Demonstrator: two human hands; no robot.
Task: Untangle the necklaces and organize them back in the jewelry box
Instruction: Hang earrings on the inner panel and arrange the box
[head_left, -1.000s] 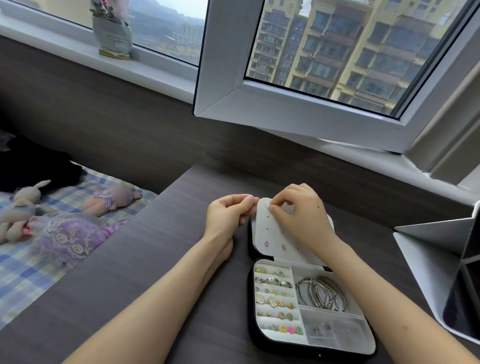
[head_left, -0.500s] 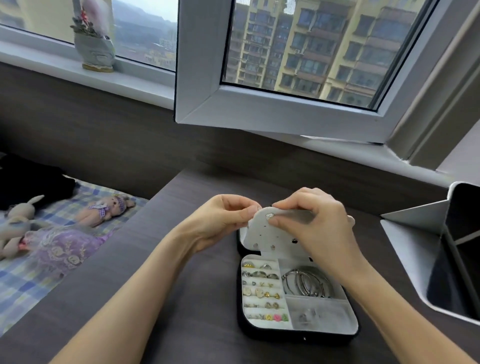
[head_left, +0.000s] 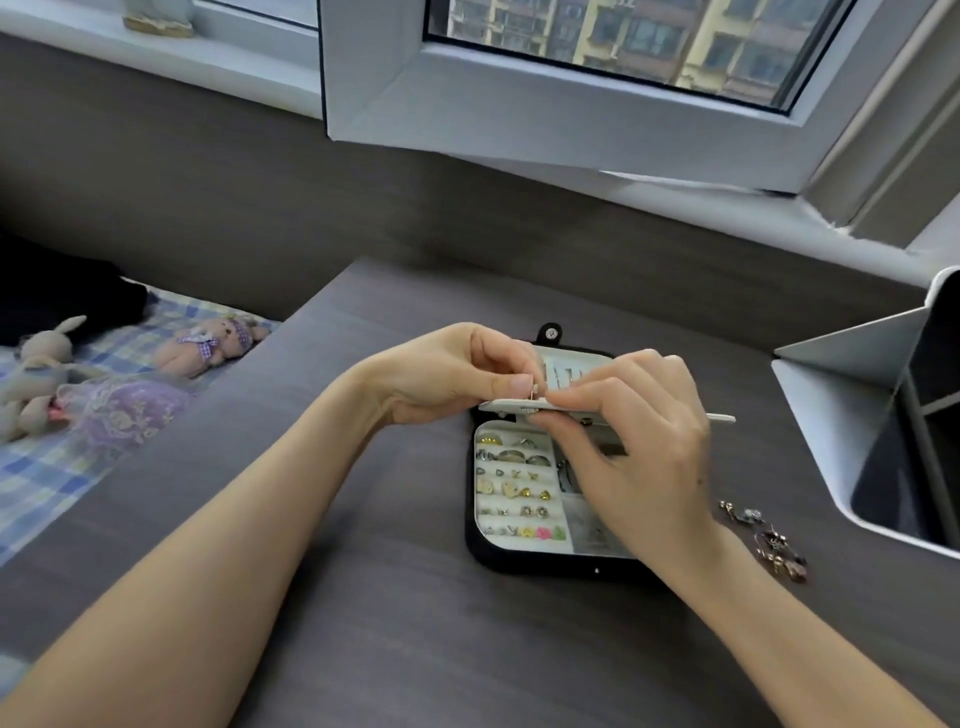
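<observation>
While the jewelry box (head_left: 519, 564) lies open on the table (head_left: 363, 623), left hand (head_left: 441, 376) fingers pinch a small silver piece (head_left: 535, 392) at the white panel (head_left: 719, 417) edge; right hand (head_left: 639, 457) fingers grip that panel, held level over the box. Loose jewellery (head_left: 769, 540) lies right of it.

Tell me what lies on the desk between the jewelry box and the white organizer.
Head view: a small heap of loose jewelry lies on the desk between the jewelry box and the white organizer.
</observation>
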